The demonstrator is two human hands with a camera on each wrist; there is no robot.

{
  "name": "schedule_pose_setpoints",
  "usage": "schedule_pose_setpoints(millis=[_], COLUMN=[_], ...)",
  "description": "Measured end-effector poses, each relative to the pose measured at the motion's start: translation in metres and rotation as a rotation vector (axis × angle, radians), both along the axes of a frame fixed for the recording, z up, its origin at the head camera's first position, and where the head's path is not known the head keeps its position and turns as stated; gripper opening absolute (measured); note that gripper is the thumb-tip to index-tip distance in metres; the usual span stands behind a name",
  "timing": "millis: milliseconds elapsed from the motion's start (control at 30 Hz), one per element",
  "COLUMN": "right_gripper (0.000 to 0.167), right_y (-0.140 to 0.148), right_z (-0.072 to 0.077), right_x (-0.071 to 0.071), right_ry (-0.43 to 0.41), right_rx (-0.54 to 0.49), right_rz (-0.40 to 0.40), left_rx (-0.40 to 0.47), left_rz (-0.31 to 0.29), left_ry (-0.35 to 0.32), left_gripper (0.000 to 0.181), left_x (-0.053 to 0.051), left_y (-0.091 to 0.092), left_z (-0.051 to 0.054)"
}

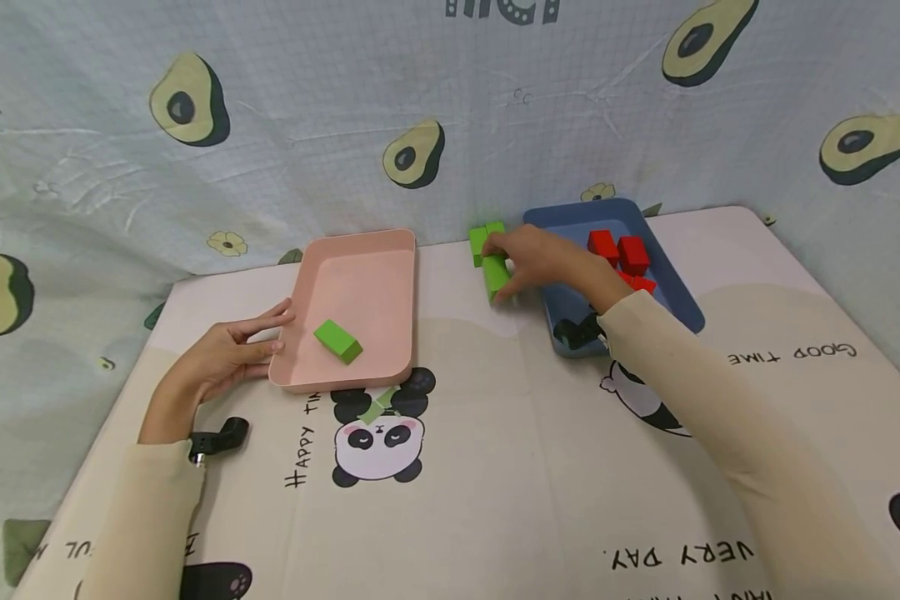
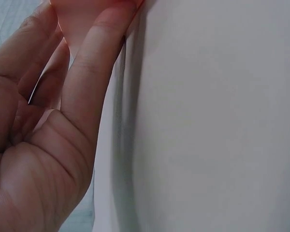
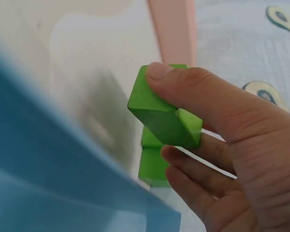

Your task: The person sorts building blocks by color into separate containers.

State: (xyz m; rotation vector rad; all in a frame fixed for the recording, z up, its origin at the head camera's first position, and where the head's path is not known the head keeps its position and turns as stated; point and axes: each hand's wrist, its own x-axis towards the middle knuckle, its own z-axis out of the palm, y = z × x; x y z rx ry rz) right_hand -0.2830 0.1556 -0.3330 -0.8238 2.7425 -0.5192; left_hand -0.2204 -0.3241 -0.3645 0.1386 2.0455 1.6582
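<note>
My right hand (image 1: 536, 257) pinches a green block (image 1: 495, 275) between thumb and fingers, beside the blue tray's left side. In the right wrist view the held green block (image 3: 157, 116) is tilted, with more green blocks (image 3: 154, 166) just behind it. Those green blocks (image 1: 479, 242) stand near the table's back edge, partly covered by my fingers. At the left, my left hand (image 1: 228, 354) holds the left rim of a pink tray (image 1: 360, 258). One green block (image 1: 337, 342) lies inside that tray. The left wrist view shows fingertips against the pink wall (image 2: 82, 21).
Several red blocks (image 1: 633, 255) sit in the blue tray (image 1: 675, 292), which my right forearm partly covers. A pale cloth with panda prints (image 1: 378, 446) covers the table. Behind the table hangs an avocado-print curtain (image 1: 300, 167).
</note>
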Motion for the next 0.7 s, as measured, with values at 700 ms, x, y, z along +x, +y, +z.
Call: schedule_pose_setpoints(millis=[700], right_gripper=[0.066], right_y=[-0.004], right_z=[-0.008], right_x=[0.02], right_ry=[-0.141], right_rx=[-0.406], right_rz=[0.019], left_rx=[-0.021], left_rz=[0.0], left_ry=[0.008], left_gripper=[0.059], left_x=[0.001], left_y=[0.001], left_z=[0.0])
